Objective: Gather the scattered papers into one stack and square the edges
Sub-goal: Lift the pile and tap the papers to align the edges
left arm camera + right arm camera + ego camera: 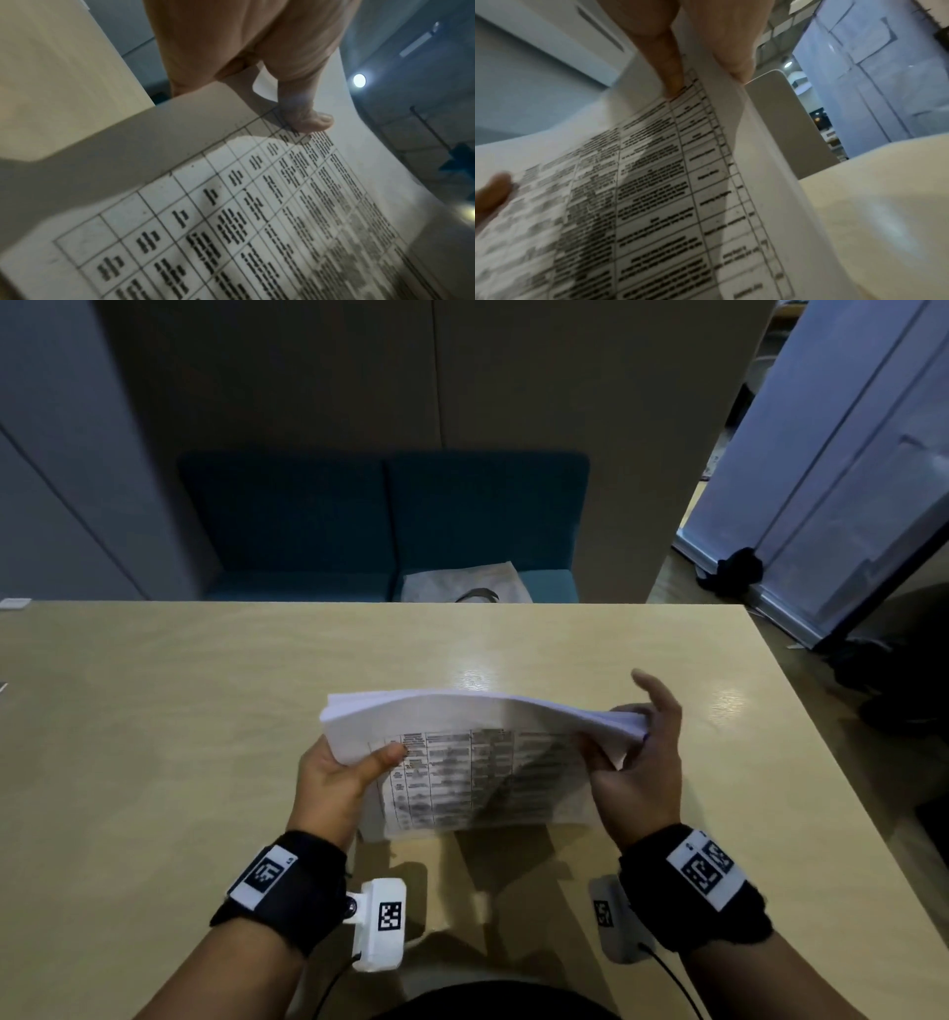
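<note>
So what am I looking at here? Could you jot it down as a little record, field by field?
Setting: a person seated at a light wooden table, blue sofa behind it
Main item: paper stack, held upright, lower edge at the tabletop, top bowed over
Front sheet: printed table, text too blurred to read
Left hand: grips the stack's left edge, thumb on the front
Right hand: pinches the right edge
Loose sheets on the table: none visible
Progress: papers gathered; edges apparently being squared
</note>
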### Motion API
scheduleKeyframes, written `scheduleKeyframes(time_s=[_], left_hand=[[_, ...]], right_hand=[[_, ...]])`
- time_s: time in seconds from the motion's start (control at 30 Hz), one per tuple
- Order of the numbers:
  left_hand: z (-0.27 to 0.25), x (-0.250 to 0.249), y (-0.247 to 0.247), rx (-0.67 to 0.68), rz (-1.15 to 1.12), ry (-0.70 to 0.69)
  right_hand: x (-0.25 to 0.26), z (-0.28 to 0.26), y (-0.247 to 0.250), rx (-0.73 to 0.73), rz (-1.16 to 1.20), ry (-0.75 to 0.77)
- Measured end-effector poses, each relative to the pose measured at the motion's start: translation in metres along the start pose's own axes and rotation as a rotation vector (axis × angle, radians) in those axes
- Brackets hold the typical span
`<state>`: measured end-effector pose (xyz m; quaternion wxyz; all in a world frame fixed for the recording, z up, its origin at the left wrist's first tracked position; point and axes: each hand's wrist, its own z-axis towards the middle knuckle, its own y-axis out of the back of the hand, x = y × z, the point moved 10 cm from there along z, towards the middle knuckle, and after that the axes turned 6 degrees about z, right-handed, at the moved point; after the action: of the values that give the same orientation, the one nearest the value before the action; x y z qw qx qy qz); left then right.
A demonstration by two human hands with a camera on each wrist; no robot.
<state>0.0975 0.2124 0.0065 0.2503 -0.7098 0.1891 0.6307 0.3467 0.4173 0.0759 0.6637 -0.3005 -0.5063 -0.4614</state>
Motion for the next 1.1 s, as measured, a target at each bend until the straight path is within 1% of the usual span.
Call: scheduleKeyframes(time_s=[0.07, 0.1, 0.13, 0.17, 0.2, 0.23, 0.33, 0.4, 0.47, 0.57, 0.63, 0.7, 0.77, 0.83, 0.9, 0.97, 1.0, 1.03, 1.1], left_hand=[[0.001, -0.014, 0.0, 0.003, -0.02, -0.027], [0.002, -0.022, 0.0, 0.012, -0.015, -0.045], [0.003, -0.031, 0.0, 0.016, -0.006, -0.061], [0.004, -0.039, -0.002, 0.027, -0.005, -0.084], [0.004, -0.046, -0.004, 0.031, -0.019, -0.099], [0.004, -0.052, -0.006, 0.032, -0.041, -0.118], [-0.001, -0.066, -0.009, -0.033, -0.059, -0.167], [-0.005, -0.071, -0.011, -0.063, -0.028, -0.2], [-0.007, -0.069, -0.011, -0.072, 0.013, -0.213], [-0.007, -0.049, 0.001, -0.083, 0.088, -0.171], [-0.005, -0.031, 0.013, -0.079, 0.108, -0.104], [-0.003, -0.014, 0.017, -0.026, 0.07, -0.047], [-0.003, -0.006, 0.013, 0.021, 0.047, -0.01], [-0.003, -0.009, 0.008, 0.03, 0.047, -0.011], [-0.002, -0.014, 0.006, 0.032, 0.038, -0.017], [-0.001, -0.018, 0.007, 0.03, 0.024, -0.022], [-0.001, -0.019, 0.007, 0.029, 0.017, -0.027], [-0.001, -0.022, 0.006, 0.029, 0.014, -0.034], [-0.003, -0.029, 0.002, 0.025, 0.018, -0.058]], right_hand=[[-0.012, 0.009, 0.004, 0.042, 0.13, -0.089], [-0.019, 0.013, 0.001, 0.094, 0.17, -0.159], [-0.026, 0.014, -0.004, 0.162, 0.155, -0.224], [-0.028, 0.014, -0.009, 0.223, 0.11, -0.256], [-0.029, 0.012, -0.012, 0.251, 0.068, -0.25], [-0.027, 0.01, -0.012, 0.229, 0.057, -0.23], [-0.017, 0.001, -0.01, 0.067, 0.051, -0.14], [-0.014, -0.006, -0.013, 0.038, 0.027, -0.093], [-0.019, -0.011, -0.015, 0.041, 0.036, -0.113], [-0.033, -0.011, -0.01, 0.055, 0.032, -0.192], [-0.041, -0.009, -0.008, 0.067, 0.104, -0.254], [-0.043, -0.007, -0.01, 0.096, 0.201, -0.296], [-0.042, -0.009, -0.017, 0.145, 0.235, -0.306], [-0.038, -0.011, -0.023, 0.165, 0.234, -0.284], [-0.039, -0.012, -0.022, 0.118, 0.24, -0.269], [-0.038, -0.012, -0.017, 0.07, 0.182, -0.242], [-0.032, -0.011, -0.016, 0.058, 0.131, -0.185], [-0.02, -0.01, -0.015, 0.059, 0.087, -0.096], [0.007, -0.01, -0.019, 0.08, -0.006, 0.116]])
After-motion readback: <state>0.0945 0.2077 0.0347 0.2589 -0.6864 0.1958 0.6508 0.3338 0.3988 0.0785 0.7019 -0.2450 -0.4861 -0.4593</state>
